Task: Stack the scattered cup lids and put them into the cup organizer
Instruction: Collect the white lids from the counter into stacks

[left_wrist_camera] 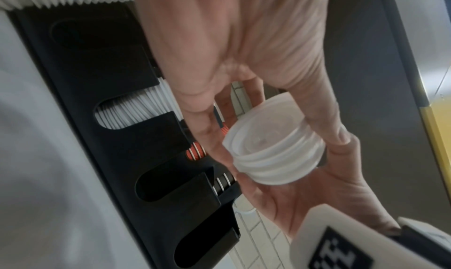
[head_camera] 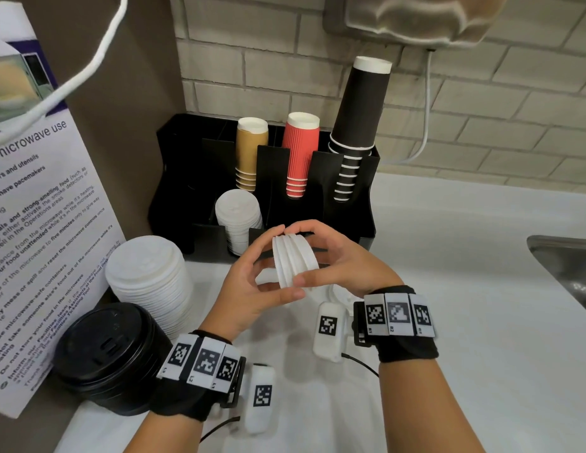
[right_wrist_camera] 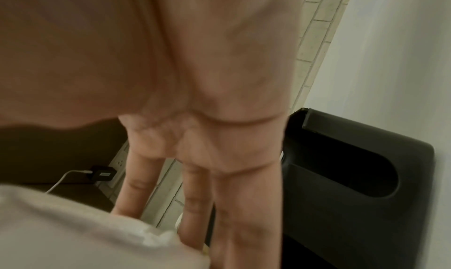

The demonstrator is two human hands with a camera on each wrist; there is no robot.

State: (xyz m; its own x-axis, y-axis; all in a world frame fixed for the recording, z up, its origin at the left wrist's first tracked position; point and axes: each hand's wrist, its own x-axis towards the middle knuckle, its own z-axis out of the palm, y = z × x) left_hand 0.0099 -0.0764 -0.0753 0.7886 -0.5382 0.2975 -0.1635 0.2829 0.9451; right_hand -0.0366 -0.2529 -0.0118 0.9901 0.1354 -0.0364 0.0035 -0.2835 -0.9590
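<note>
At the centre of the head view both hands hold a short stack of white lids (head_camera: 295,261) on edge above the white counter (head_camera: 448,289), just in front of the black cup organizer (head_camera: 177,178). The left hand (head_camera: 252,282) curls its fingers and thumb round the stack's near rim, and the right hand (head_camera: 344,259) wraps over the far side, so the stack is pinched between them with the fingertips almost meeting on top. In the left wrist view the same lids (left_wrist_camera: 273,153) sit nested between the two hands. The right wrist view is mostly blurred palm and fingers, and the grip cannot be read there. Behind the hands, the organizer's front slot holds a leaning row of white lids (head_camera: 237,220); its rear slots carry tan cups (head_camera: 250,152), red cups (head_camera: 300,152) and tall black cups (head_camera: 358,125). At lower left a tall pile of white lids (head_camera: 147,279) stands on the counter beside a pile of black lids (head_camera: 108,354), both close to the left wrist. A microwave notice (head_camera: 40,223) leans along the left edge, and a steel sink (head_camera: 566,269) cuts into the right edge.
</note>
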